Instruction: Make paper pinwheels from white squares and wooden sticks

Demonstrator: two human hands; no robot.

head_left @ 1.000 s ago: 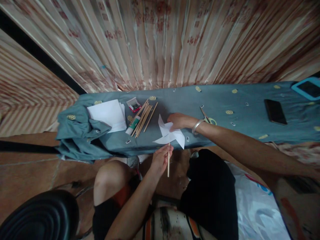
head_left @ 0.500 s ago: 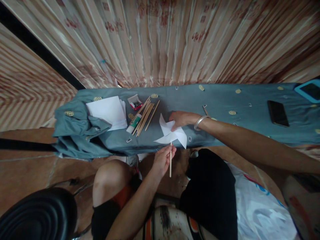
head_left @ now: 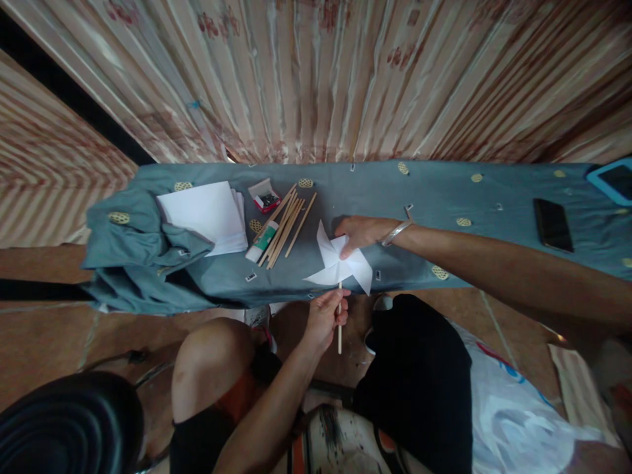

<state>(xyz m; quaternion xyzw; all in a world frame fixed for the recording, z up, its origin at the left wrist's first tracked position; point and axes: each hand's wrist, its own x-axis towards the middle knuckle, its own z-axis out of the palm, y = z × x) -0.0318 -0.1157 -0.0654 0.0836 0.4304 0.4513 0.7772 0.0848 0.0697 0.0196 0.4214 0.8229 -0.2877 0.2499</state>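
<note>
A white paper pinwheel (head_left: pixel 353 266) on a thin wooden stick (head_left: pixel 340 340) is at the table's front edge. My left hand (head_left: pixel 326 315) is closed around the stick just below the paper; the lower end sticks out beneath my fingers. From the right, my right hand (head_left: pixel 356 235), with a silver bangle at the wrist, grips the pinwheel's upper right side near its centre. The thumb lies on the paper, while the other fingertips are partly hidden. Left of the pinwheel lie several loose wooden sticks (head_left: pixel 283 230), a glue stick (head_left: pixel 262 241) and a small open box of pins (head_left: pixel 265 197).
A stack of white paper (head_left: pixel 205 214) rests at the left on the grey-green cloth (head_left: pixel 434 191). A black phone (head_left: pixel 553 224) and a blue-framed device (head_left: pixel 612 181) lie at the right. A black stool (head_left: pixel 69 421) stands lower left, a white plastic bag (head_left: pixel 518 415) lower right.
The view has shifted slightly. Both hands keep their places on the pinwheel and its stick, with only a slight movement of the right fingers at the paper.
</note>
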